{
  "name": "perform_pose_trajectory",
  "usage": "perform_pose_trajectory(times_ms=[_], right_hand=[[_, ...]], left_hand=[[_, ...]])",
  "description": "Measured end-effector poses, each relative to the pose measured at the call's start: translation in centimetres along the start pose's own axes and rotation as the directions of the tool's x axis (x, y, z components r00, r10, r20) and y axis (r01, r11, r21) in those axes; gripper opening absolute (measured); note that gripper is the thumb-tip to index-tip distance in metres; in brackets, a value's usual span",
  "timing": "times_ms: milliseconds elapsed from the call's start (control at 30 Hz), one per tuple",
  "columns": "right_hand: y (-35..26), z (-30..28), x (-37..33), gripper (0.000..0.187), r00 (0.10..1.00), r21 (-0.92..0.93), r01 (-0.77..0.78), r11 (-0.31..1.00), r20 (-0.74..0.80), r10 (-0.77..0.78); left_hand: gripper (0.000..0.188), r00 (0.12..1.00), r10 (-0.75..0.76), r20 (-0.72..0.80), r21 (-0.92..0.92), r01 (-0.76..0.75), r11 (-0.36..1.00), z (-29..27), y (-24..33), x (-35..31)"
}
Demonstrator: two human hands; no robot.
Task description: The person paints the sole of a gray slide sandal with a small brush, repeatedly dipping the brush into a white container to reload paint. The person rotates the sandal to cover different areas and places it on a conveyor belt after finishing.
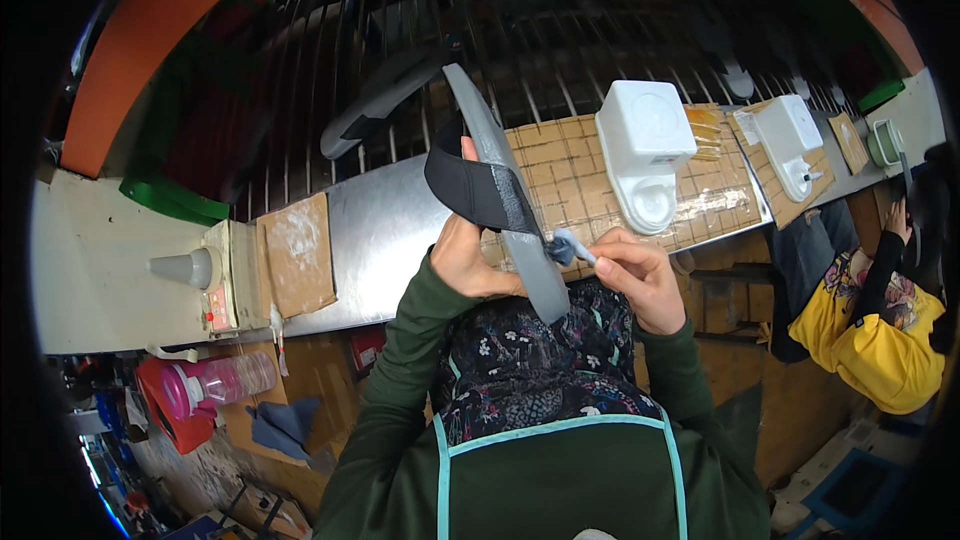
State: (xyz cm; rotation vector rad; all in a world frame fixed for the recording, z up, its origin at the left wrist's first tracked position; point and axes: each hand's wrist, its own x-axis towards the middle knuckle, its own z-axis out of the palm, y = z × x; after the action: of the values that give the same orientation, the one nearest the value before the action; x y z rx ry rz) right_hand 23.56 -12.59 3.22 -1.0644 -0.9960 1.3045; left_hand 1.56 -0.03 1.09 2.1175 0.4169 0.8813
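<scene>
My left hand [466, 256] grips a slide sandal [490, 140] with a grey sole and a wide black strap. The sandal stands on its edge in front of my lap, and a fingertip shows between strap and sole. Between the thumb and fingers of my right hand [640, 278] is a small pale-blue brush [574, 241] with a dark tip. That tip meets the side of the sole below the strap, or is very close to it. Just beyond, another grey sole-shaped piece [375, 105] lies on the dark bars.
A white container [645, 155] stands on taped cardboard [555, 165] at right, with a similar container [790, 130] farther right. Dark bars [330, 30] run behind the metal ledge [375, 230]. A pink-lidded bottle [215, 383] is at left. Another person in yellow [880, 340] sits at right.
</scene>
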Motion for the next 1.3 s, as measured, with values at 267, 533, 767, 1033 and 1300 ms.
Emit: perform_pose_trajectory(times_ms=[267, 533, 767, 1033, 1300], right_hand=[[-1.0, -0.2, -1.3, 0.017, 0.989, -0.353, 0.069, 0.933, -0.1, -0.111], [-0.7, 0.8, -1.0, 0.017, 0.939, -0.722, 0.09, 0.686, -0.168, -0.3], [-0.8, 1.4, -0.6, 0.019, 0.892, -0.891, 0.141, 0.431, -0.075, -0.446], [-0.8, 1.6, 0.0, 0.024, 0.801, -0.971, 0.174, 0.165, 0.042, -0.597], [-1.0, 1.9, 0.2, 0.028, 0.762, -0.988, 0.15, 0.032, 0.094, -0.64]], left_hand=[[0.158, 0.98, 0.041, -0.193, 0.374, 0.035, 0.927, 1.3, -1.0, 0.6], [0.156, 0.979, 0.057, -0.198, 0.417, 0.032, 0.908, 1.8, -1.0, 0.3], [0.151, 0.984, 0.035, -0.173, 0.429, 0.043, 0.902, 1.6, -1.0, 0.1], [0.15, 0.984, 0.038, -0.172, 0.436, 0.042, 0.899, 1.8, -0.9, 0.3], [0.149, 0.982, 0.069, -0.175, 0.434, 0.014, 0.901, 1.7, -1.1, 0.5]])
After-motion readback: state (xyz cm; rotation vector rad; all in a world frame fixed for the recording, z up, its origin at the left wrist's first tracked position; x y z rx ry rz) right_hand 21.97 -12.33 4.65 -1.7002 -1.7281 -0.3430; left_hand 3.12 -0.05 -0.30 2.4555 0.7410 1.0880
